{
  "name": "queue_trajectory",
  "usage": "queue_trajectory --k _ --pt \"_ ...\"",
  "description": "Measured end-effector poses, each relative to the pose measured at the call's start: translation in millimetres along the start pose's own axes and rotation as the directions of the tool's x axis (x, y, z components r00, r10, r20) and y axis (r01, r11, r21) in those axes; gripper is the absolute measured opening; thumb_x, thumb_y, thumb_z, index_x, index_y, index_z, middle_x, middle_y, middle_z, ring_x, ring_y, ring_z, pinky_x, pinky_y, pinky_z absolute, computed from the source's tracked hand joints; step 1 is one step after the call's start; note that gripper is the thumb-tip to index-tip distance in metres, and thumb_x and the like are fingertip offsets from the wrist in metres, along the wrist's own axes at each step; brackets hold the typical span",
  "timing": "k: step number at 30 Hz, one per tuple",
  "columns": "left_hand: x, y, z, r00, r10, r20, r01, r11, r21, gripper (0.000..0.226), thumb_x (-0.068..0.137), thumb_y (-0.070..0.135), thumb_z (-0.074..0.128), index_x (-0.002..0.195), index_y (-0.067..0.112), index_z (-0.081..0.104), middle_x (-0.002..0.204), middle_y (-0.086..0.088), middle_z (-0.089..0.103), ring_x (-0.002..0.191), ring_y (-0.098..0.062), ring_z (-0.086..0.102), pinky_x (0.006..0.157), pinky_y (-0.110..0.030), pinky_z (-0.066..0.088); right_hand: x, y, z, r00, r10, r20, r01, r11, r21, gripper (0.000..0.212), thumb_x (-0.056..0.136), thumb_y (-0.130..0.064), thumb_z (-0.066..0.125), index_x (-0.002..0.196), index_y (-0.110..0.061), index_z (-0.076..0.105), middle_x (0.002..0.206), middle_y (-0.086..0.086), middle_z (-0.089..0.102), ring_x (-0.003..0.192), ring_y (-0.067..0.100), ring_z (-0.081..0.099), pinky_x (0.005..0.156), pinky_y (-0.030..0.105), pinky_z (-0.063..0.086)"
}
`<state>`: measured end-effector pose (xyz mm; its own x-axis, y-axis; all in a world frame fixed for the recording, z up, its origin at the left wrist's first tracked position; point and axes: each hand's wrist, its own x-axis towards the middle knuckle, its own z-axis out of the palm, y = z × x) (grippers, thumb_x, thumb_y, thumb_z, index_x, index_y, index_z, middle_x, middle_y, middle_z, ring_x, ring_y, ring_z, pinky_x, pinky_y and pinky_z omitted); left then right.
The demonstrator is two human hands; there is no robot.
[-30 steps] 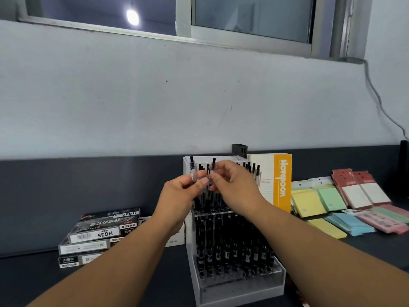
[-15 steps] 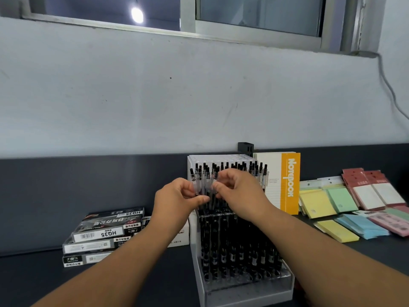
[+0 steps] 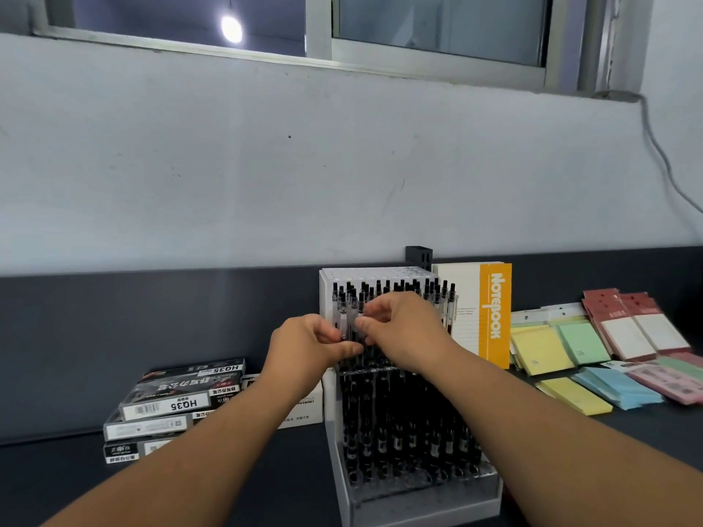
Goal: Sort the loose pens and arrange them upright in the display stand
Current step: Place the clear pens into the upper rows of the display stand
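A clear acrylic display stand (image 3: pixel 426 503) sits on the dark table in front of me, filled with several upright black pens (image 3: pixel 399 424). Both hands meet at the upper left of the stand. My left hand (image 3: pixel 304 348) pinches a clear-barrelled pen (image 3: pixel 344 317) near its top between thumb and fingers. My right hand (image 3: pixel 403 329) curls its fingers around neighbouring pen tops right beside it. The lower parts of the held pens are hidden among the others.
Stacked pen boxes (image 3: pixel 178 405) marked HQ35 lie to the left of the stand. An orange notebook (image 3: pixel 490 313) stands upright just right of it. Coloured sticky-note packs (image 3: pixel 593 359) cover the table at the right. A grey wall rises behind.
Both hands have sunk lower against the pen tops, and the pens they held above the rows now sit level with the others. The camera has shifted slightly.
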<state>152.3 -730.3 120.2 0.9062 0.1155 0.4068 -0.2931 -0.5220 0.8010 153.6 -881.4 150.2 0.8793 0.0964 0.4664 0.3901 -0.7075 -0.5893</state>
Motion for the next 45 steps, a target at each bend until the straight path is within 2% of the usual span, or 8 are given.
queue_trajectory --k 6,11,17,23,28,31,37,45 --pt "-3.6 -2.7 0.5 1.0 -0.012 -0.01 0.012 1.0 -0.003 0.03 0.066 0.028 0.088 0.074 0.016 0.062 0.068 0.003 0.066 0.058 -0.006 0.058 0.054 -0.018 0.043 -3.4 -6.4 -1.6 1.0 0.002 -0.009 -0.003 0.995 -0.102 0.026 0.09 -0.035 0.063 0.111 -0.02 0.068 0.104 -0.006 0.071 0.095 0.008 0.064 0.083 0.018 0.043" --pt "-7.6 -3.4 2.6 1.0 -0.006 -0.028 0.006 1.0 0.01 0.028 0.067 0.03 0.086 0.075 0.019 0.062 0.069 0.007 0.065 0.058 -0.002 0.057 0.053 -0.014 0.04 -9.3 -6.1 3.5 0.999 0.004 -0.049 -0.005 0.999 -0.036 0.025 0.09 -0.032 0.065 0.11 -0.018 0.068 0.105 -0.005 0.07 0.093 0.007 0.062 0.082 0.017 0.044" --pt "-12.8 -3.8 2.3 0.999 0.009 -0.04 -0.008 1.0 0.026 0.029 0.068 0.032 0.086 0.082 0.022 0.063 0.077 0.008 0.067 0.069 -0.002 0.062 0.058 -0.011 0.044 -14.1 -1.2 0.2 0.999 0.019 -0.037 -0.016 0.997 0.074 0.029 0.084 -0.04 0.071 0.106 -0.022 0.067 0.086 -0.016 0.061 0.076 -0.005 0.055 0.06 0.006 0.036" --pt "-29.3 -25.4 -24.0 0.983 -0.005 -0.183 0.034 0.987 0.156 0.033 0.078 0.05 0.071 0.099 0.026 0.067 0.092 0.012 0.068 0.087 -0.005 0.063 0.068 -0.014 0.045 -22.3 -22.7 -2.0 0.957 -0.194 -0.215 0.196 0.981 -0.012 0.025 0.088 -0.044 0.062 0.108 -0.029 0.063 0.094 -0.016 0.061 0.087 0.002 0.058 0.084 0.028 0.051" --pt "-51.9 -50.2 -69.5 0.97 0.069 -0.232 0.08 0.812 0.578 0.056 0.086 0.047 0.061 0.134 0.02 0.052 0.14 0.002 0.049 0.13 -0.014 0.044 0.105 -0.03 0.037 -38.5 -66.9 44.3 0.887 -0.461 0.014 0.46 0.883 -0.095 0.043 0.09 -0.047 0.055 0.129 -0.028 0.055 0.131 -0.01 0.053 0.124 0.011 0.046 0.105 0.029 0.037" --pt "-80.1 -65.4 -102.4 0.97 0.023 -0.244 0.166 0.67 0.723 0.064 0.089 0.048 0.054 0.143 0.016 0.04 0.15 0.0 0.038 0.138 -0.016 0.034 0.113 -0.031 0.027 -57.6 -86.3 78.7 0.866 -0.479 0.143 0.495 0.863 -0.105 0.051 0.091 -0.051 0.052 0.137 -0.03 0.048 0.144 -0.009 0.043 0.135 0.011 0.033 0.113 0.029 0.025" --pt "-149.4 -105.1 -184.1 0.932 -0.14 -0.333 0.353 0.555 0.753 0.075 0.086 0.065 0.047 0.147 0.023 0.031 0.153 0.003 0.029 0.142 -0.017 0.026 0.115 -0.039 0.026 -101.9 -137.1 142.6 0.818 -0.499 0.287 0.54 0.837 -0.083 0.057 0.09 -0.056 0.05 0.14 -0.03 0.043 0.148 -0.008 0.038 0.138 0.013 0.03 0.116 0.031 0.022" --pt "-253.0 -163.7 -359.2 0.867 -0.188 -0.462 0.492 0.471 0.732 0.072 0.088 0.064 0.045 0.147 0.026 0.03 0.154 0.003 0.026 0.143 -0.017 0.023 0.116 -0.038 0.023 -169.9 -286.0 258.5 0.73 -0.545 0.413 0.603 0.798 -0.013 0.062 0.091 -0.059 0.047 0.144 -0.029 0.037 0.151 -0.004 0.034 0.141 0.018 0.027 0.117 0.037 0.022"
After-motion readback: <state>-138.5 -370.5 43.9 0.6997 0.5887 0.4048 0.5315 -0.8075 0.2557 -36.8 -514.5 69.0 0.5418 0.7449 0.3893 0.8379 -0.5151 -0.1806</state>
